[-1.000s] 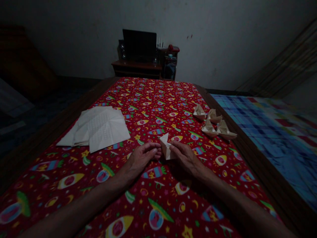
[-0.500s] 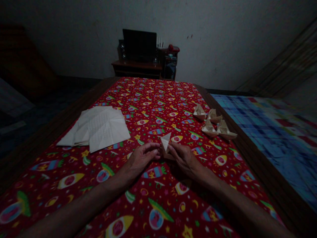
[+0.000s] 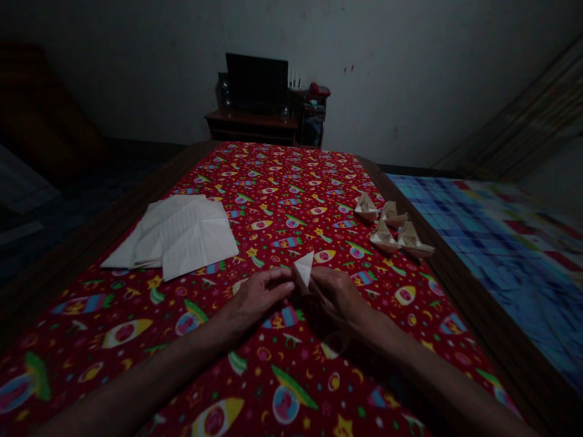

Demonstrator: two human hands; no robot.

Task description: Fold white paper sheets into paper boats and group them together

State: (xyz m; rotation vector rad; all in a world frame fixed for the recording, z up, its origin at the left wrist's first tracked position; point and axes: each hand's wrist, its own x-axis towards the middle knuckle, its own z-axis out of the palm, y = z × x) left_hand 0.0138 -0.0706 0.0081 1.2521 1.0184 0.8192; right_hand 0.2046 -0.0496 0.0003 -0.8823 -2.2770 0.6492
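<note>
A small folded paper piece [image 3: 303,271] with a pointed top stands between my two hands, low over the red patterned cloth. My left hand [image 3: 266,291] has its thumb and fingers closed at the paper's left edge. From the right, my right hand [image 3: 337,292] grips the paper, its fingers partly hidden behind the fold. Several finished-looking folded paper boats [image 3: 386,237] sit in a group at the right side of the cloth. To the left lies a fanned stack of paper sheets [image 3: 191,237], some with faint writing.
The red cloth [image 3: 282,176] covers a dark wooden table [image 3: 460,285]. Beyond its far end stand a monitor [image 3: 257,82] on a desk and a red telephone [image 3: 319,90]. A blue checked sheet [image 3: 460,224] spreads out on the right.
The folded paper has turned and tilted slightly between my hands, its tip now lower. My right hand has rolled forward, its fingers going behind the paper. The stack and boats stay put.
</note>
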